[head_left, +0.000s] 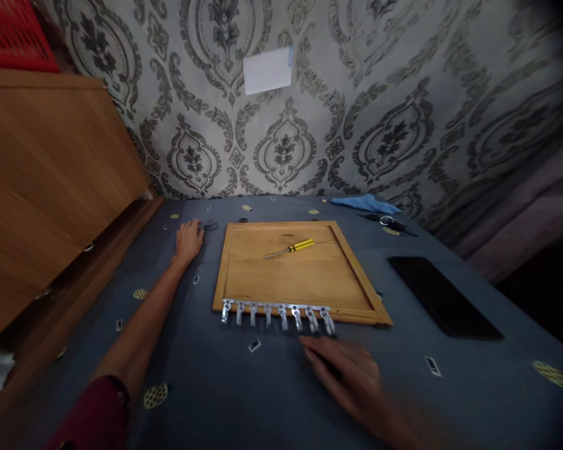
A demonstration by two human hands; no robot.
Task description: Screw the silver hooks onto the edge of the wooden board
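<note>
A framed wooden board lies on the dark blue-grey patterned cloth. Along its near edge runs a row of several silver metal hook-like pieces, their ends hanging over the rim. On the board rests a screwdriver with a yellow and black handle. My right hand, slightly blurred, is just in front of the metal pieces; its index finger and thumb are apart, with nothing seen between them. Left of the board, my left hand rests on the cloth, fingers forward, beside a small dark wire loop.
A black phone-like slab lies to the right. Behind it are a dark item with a ring and a blue cloth. A wooden cabinet borders the left, with a red basket on top. A patterned wall stands behind.
</note>
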